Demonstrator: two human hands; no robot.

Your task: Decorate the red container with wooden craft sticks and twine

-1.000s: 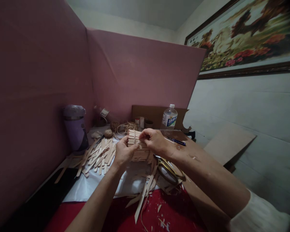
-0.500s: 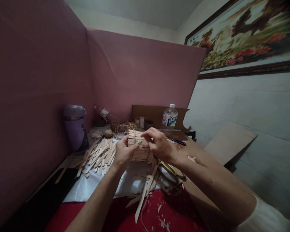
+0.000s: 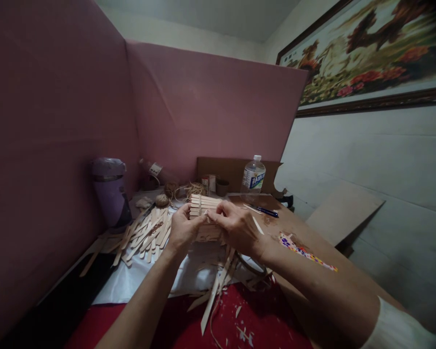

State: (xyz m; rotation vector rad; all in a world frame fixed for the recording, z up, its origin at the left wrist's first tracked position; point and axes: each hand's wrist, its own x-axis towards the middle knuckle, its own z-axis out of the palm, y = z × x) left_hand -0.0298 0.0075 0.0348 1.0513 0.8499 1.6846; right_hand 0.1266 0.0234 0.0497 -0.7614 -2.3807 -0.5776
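Note:
A small structure of wooden craft sticks [image 3: 205, 201], with twine wound round it near its left end, is held up over the white sheet. My left hand [image 3: 183, 227] grips its left side, thumb across the front. Against the front face, the fingertips of my right hand [image 3: 238, 225] are pinched together close to my left thumb. A tiny pale piece shows between the fingertips, too small to name. Below my right wrist lie scissors [image 3: 252, 265], partly covered by the hand. Loose craft sticks [image 3: 150, 235] are piled to the left of my left hand.
A purple tumbler [image 3: 111, 194] stands at the left. Balls of twine [image 3: 195, 189] and a clear plastic bottle [image 3: 254, 177] are at the back. A blue pen [image 3: 267, 212] lies on the right. Stick offcuts [image 3: 214, 300] and shavings lie in front on red cloth.
My right hand has moved left and down across the stick structure, bringing its fingertips to my left thumb. The forearm now covers more of the scissors, and a colourful patterned strip shows at the right.

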